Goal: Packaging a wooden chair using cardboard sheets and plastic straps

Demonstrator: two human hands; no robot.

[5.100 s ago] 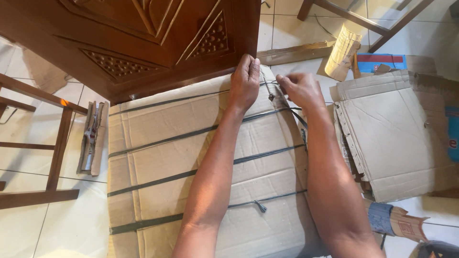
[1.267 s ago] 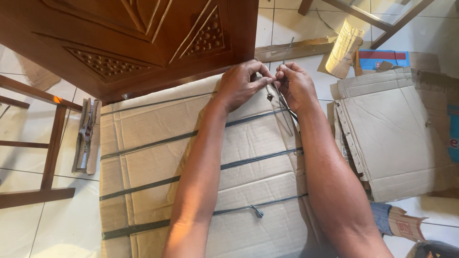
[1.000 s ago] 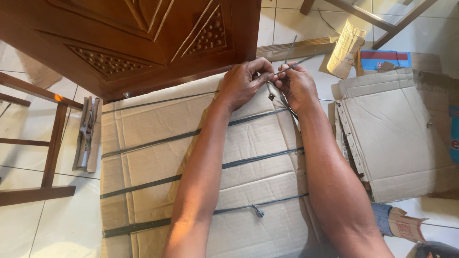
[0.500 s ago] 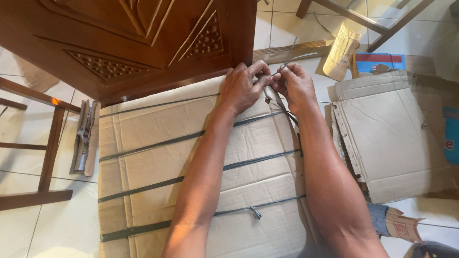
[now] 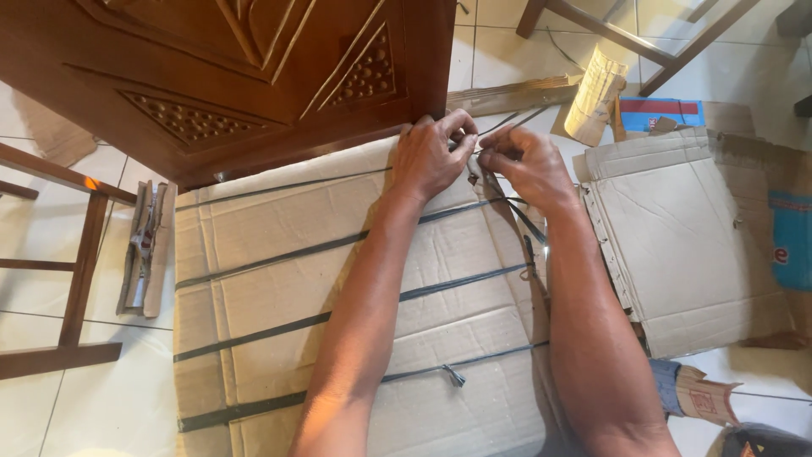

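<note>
A large flat cardboard-wrapped bundle (image 5: 279, 279) lies on the tiled floor, bound crosswise by several dark straps (image 5: 254, 257). At its far right corner my left hand (image 5: 431, 156) and my right hand (image 5: 524, 165) meet, both pinching the loose ends of the topmost dark strap (image 5: 499, 127). The strap ends stick out past my fingers toward the upper right. A tied knot (image 5: 457, 376) sits on the nearest strap, between my forearms.
A carved wooden door panel (image 5: 237, 76) lies beyond the bundle. Flattened cardboard sheets (image 5: 685, 228) lie at right, with a rolled cardboard piece (image 5: 592, 97) and a blue packet (image 5: 660, 110) behind. A wooden frame (image 5: 76, 271) stands at left beside cardboard scraps (image 5: 144, 250).
My hands have stayed at the far corner, working the strap ends. The loose ends now point more to the right, and my right hand has shifted slightly right and down.
</note>
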